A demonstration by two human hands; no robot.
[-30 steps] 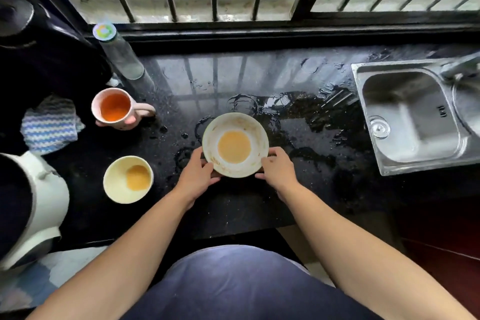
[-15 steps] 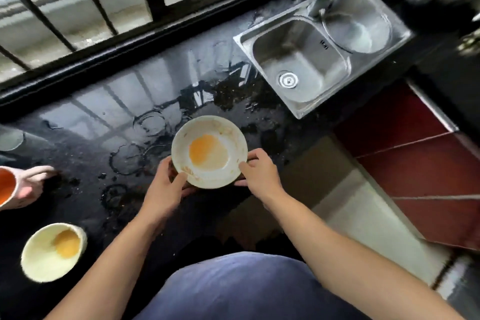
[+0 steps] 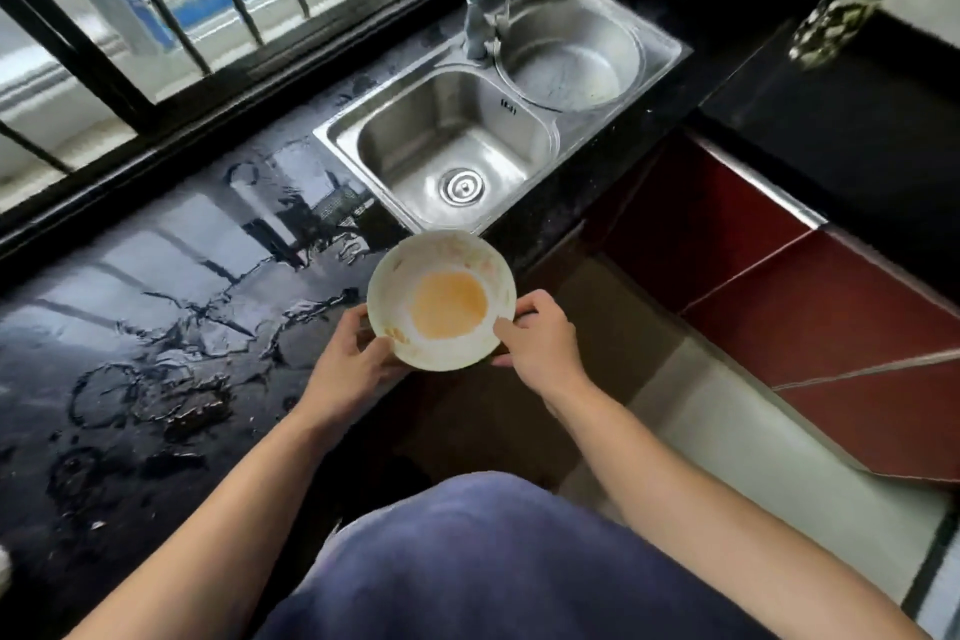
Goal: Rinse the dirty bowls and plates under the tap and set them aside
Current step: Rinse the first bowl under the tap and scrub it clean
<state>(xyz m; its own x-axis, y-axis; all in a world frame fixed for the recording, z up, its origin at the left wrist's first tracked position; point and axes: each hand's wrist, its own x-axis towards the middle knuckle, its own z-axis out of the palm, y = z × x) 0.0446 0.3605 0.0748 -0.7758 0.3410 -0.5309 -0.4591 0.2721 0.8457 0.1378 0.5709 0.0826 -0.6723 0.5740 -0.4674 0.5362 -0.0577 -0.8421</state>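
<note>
Both hands, left [image 3: 349, 365] and right [image 3: 540, 347], grip a dirty bowl [image 3: 441, 299] by its rim, near the sink [image 3: 452, 146].

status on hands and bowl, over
Gripping dirty bowl by rim: left hand, right hand. Bowl short of sink, orange residue inside. Nothing between them.

Two bare forearms reach forward from the bottom of the view. The left hand [image 3: 353, 365] and right hand [image 3: 543, 349] grip opposite sides of a bowl [image 3: 441, 297], thumbs on its rim, fingers curled beneath.
</note>
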